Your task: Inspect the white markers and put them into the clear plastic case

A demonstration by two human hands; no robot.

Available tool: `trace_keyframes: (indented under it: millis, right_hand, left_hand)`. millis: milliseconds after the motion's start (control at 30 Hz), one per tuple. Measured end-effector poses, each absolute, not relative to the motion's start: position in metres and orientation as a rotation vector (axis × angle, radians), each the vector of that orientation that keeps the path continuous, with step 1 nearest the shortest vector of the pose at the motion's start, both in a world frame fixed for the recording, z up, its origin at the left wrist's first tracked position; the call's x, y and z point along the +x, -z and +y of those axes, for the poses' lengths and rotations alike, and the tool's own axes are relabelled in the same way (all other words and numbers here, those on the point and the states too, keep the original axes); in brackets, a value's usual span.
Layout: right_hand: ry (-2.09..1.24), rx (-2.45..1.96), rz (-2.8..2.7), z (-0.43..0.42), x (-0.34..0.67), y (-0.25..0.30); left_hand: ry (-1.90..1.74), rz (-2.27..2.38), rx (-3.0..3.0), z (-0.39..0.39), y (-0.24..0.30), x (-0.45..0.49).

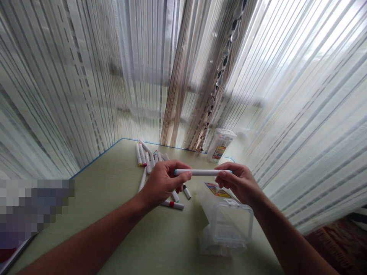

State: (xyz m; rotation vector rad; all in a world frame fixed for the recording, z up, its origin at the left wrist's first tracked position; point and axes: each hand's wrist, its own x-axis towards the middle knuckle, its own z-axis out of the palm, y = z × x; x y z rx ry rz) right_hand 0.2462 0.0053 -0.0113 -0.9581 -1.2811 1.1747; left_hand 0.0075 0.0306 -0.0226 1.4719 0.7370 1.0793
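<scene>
A white marker [202,172] with turquoise ends is held level above the table between both hands. My left hand [164,177] pinches its left end, and my right hand [237,177] pinches the right end. Beneath and behind my left hand lies a loose pile of white markers [148,160] with differently coloured ends, partly hidden by the hand. One marker with a red band [172,205] lies at the near side of the pile. Below my right hand, a clear plastic case [206,206] with a yellow and black label lies on its side, its lid end facing me.
A second clear case [219,147] with a label stands upright at the far right edge of the green table [106,214]. String curtains [143,76] hang behind the table and along the right. A blurred-out area [25,214] covers the left edge.
</scene>
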Motion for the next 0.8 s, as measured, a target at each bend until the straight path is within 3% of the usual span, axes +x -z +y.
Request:
trace_keyframes:
  millis: [800]
  right_hand:
    - [-1.192, -0.93, -1.265, 0.0057, 0.2466, 0.0109]
  left_hand:
    - [-1.072, 0.738, 1.458, 0.0303, 0.0232, 0.0062]
